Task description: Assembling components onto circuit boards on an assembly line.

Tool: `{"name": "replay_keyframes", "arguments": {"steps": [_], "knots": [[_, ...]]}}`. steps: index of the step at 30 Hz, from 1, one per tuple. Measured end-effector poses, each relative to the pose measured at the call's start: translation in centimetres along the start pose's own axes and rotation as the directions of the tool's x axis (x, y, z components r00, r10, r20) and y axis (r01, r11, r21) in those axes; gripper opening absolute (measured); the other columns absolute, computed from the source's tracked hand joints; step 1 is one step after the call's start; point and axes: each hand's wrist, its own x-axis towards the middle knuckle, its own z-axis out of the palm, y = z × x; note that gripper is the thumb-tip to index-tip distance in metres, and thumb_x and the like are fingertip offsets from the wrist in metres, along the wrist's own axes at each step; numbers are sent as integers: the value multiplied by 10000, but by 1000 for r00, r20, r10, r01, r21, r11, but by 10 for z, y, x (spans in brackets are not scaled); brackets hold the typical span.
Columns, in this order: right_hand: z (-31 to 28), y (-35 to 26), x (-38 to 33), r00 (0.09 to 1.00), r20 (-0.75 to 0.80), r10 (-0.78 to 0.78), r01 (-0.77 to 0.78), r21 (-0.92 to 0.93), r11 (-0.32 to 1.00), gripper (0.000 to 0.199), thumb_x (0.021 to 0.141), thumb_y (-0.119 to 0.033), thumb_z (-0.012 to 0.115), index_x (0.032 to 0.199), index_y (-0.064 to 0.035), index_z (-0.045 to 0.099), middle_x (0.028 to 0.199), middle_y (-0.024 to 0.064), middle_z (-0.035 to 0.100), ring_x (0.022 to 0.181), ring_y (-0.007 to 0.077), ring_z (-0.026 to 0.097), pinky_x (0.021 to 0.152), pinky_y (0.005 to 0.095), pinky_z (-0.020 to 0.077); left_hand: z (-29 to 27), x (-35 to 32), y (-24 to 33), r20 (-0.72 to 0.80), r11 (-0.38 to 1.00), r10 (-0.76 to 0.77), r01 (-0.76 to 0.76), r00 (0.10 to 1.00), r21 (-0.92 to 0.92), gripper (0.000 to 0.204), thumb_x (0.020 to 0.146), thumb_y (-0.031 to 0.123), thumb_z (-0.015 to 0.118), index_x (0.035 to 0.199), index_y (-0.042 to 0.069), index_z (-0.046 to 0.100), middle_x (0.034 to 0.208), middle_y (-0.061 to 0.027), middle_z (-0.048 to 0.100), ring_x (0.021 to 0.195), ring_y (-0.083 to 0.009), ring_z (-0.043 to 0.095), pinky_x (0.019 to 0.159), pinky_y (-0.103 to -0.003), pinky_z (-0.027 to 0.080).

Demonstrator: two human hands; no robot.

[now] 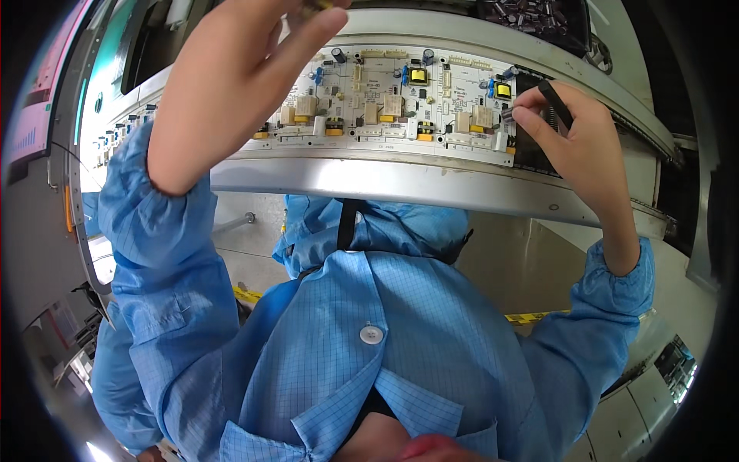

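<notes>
My right hand is closed at the right end of a row of white circuit boards. Thumb and forefinger pinch a small dark cylindrical capacitor above the rightmost board. A black stick-like tool also rests in this hand, slanting across the fingers. My left hand is raised over the left part of the row, reaching to the top edge of the view. Its fingers close on a small yellow-and-dark component, blurred and partly cut off. On the boards stand yellow transformers, pale relays and blue parts.
The boards lie on a rail-edged conveyor line in front of me. Beyond it, at the upper right, a dark bin holds many small cylindrical parts. A screen stands at the far left. A person in blue clothing is at the lower left.
</notes>
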Motion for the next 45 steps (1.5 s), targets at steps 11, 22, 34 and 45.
{"name": "replay_keyframes", "arguments": {"steps": [11,22,34,45], "knots": [[6,13,2,933,-37,-358,353,-92,931,173,814,-23,696,979,23,668,883,125,634,764,298,623,666,360,493,16,-9,-10,-77,983,183,-184,980,-3,290,907,26,653,1184,103,691,1111,-77,684,918,-158,643,669,-289,498],[4,18,-1,910,-22,-414,411,-81,908,229,756,51,714,972,-9,668,909,111,649,759,282,644,660,334,518,38,-14,-22,-169,979,200,-190,965,76,206,886,51,644,1092,52,636,933,-170,677,859,-379,639,727,-435,513],[-21,17,37,885,-87,-458,439,-171,882,230,822,-15,693,1051,-24,684,915,98,681,847,228,662,776,325,513,58,-12,-27,-84,952,244,-222,966,213,264,775,69,755,1022,59,663,1129,-73,632,1054,-304,579,893,-402,496],[-11,67,158,930,-218,-294,63,-696,715,179,725,-135,686,790,29,663,815,254,662,828,411,664,765,487,539,60,-6,-28,-67,987,160,-161,985,-4,255,751,73,786,995,74,715,1056,-71,627,996,-285,586,856,-393,494]]}}
